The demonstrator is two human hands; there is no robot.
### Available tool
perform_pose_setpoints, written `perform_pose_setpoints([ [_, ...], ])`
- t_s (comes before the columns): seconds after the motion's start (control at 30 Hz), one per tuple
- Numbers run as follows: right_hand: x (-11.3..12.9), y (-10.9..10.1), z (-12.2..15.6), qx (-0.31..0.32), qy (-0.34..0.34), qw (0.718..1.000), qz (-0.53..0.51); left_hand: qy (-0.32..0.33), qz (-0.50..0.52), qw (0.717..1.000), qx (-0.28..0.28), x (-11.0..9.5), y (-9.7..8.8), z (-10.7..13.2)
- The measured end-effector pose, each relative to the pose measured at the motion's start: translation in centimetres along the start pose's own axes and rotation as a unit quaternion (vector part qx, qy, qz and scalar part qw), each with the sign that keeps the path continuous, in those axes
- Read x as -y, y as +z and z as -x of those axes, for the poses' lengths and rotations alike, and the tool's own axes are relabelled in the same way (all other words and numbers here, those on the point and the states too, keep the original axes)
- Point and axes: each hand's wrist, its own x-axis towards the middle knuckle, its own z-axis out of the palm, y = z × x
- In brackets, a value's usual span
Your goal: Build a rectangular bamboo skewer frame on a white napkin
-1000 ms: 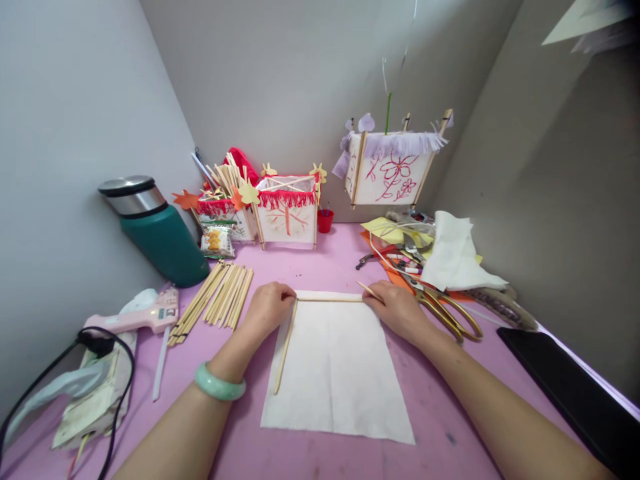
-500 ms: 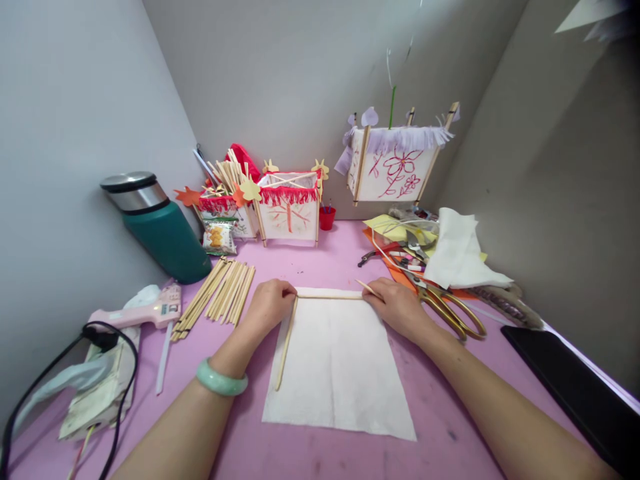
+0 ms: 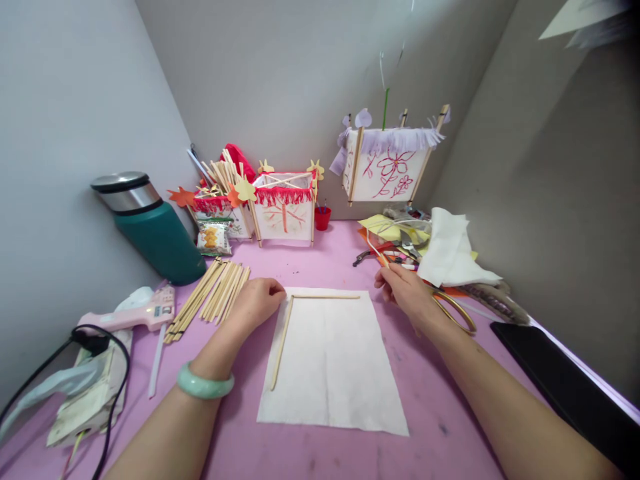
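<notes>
Paper: white sheet lies flat on the pink counter straight in front of you; it is soft and faintly quilted, with four straight edges.
Frame pieces: far stick, thin pale wood, runs along the sheet's far edge. The left stick runs down its left edge, and the two meet at the far-left corner.
Left hand: your left hand rests at that corner with fingers curled under and tips by the stick ends. Whether they pinch anything is hidden. A smooth green bangle circles the wrist.
Right hand: your right hand sits just beyond the sheet's far-right corner, fingers bunched. You cannot tell what, if anything, they grip.
Cup: small red cup at the back wall holds thin upright pieces, too small to name.
Lanterns: red-fringed lantern, a paper box on stick posts, is open at the top. The purple-fringed lantern hangs tilted above the counter.
Flask: teal flask with a steel lid leans against the left wall.
Loose stock: stick bundle is fanned out just left of your left hand.
Scissors: gold-handled scissors lie partly under your right hand.
</notes>
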Motion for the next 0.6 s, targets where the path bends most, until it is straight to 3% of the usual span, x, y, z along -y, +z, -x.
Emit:
perform_pose_setpoints([
  [0.13,0.2,-0.3,0.2,0.041,0.026,0.999,0.005,-0.02,0.01,0.996,0.091,-0.2,-0.8,0.9],
  [0.3,0.6,0.1,0.6,0.053,0.008,0.995,0.081,-0.036,0.027,0.982,0.182,-0.7,-1.4,1.9],
  [0.6,-0.3,1.4,0.5,0.081,-0.027,0.984,0.157,-0.041,0.014,0.972,0.229,-1.2,-1.5,2.4],
])
